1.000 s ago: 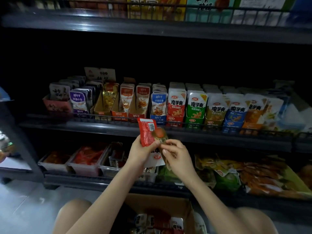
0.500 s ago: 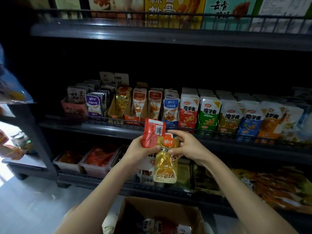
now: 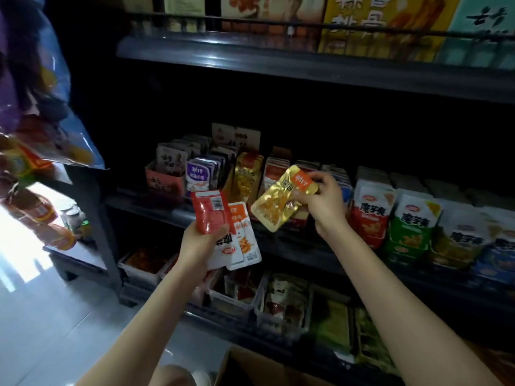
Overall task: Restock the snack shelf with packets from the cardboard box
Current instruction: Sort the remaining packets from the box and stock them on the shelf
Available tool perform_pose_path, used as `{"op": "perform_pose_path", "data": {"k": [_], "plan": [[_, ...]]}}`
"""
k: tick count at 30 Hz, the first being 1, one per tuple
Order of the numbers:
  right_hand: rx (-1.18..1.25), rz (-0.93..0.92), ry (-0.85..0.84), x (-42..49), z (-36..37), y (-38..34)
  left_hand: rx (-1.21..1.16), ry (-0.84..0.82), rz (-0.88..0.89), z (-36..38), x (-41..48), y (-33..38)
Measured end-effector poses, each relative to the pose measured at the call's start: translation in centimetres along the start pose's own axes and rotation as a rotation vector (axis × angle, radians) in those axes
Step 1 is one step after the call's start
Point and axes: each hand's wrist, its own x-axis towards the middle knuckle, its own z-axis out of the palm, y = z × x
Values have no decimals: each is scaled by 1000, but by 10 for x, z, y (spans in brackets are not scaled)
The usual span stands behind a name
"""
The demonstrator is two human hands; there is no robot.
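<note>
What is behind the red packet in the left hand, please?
Two white packets are fanned out behind the red packet, gripped together by the left hand. Their right and lower parts show; the rest is covered, so further packets cannot be ruled out.

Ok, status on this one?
Left hand grips red and white packets. Right hand pinches gold packet, just before the gold row. Nothing between them.

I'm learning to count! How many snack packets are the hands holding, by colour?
red packet, left hand: 1
white packet with orange top, left hand: 1
white packet with black writing, left hand: 1
gold packet, right hand: 1
Total: 4
</note>
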Motion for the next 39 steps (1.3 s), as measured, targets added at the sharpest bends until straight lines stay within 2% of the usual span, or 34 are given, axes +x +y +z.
{"op": "perform_pose_path", "data": {"k": [7,13,16,22,25,27,29,30,32,34,36,39], "plan": [[-98,-215,115,76,86,8,-19,198,63,-48,52,8],[-368,-288,-44,99,127,41,-1,274,59,-75,76,-2],[-596,-377,-53,98,133,57,-20,269,48,-78,82,-7],[-1097,-506,60,111,137,65,-97,180,2,-77,85,-8],[-1206,-561,100,114,136,61,-107,135,-17,-75,82,-8],[-1171,-603,119,107,135,57,-110,89,-15,-73,77,-5],[-994,-574,48,92,133,50,-107,42,-9,-69,72,-3],[-822,-470,-45,79,132,43,-103,23,-7,-67,69,-2],[-425,-144,-284,49,125,25,-93,-12,-8,-61,63,1],[-162,114,-455,19,117,11,-90,-61,-12,-53,55,4],[-42,233,-528,0,106,8,-80,-101,-27,-43,47,5],[13,256,-502,-16,83,8,-46,-127,-52,-31,35,4]]}}
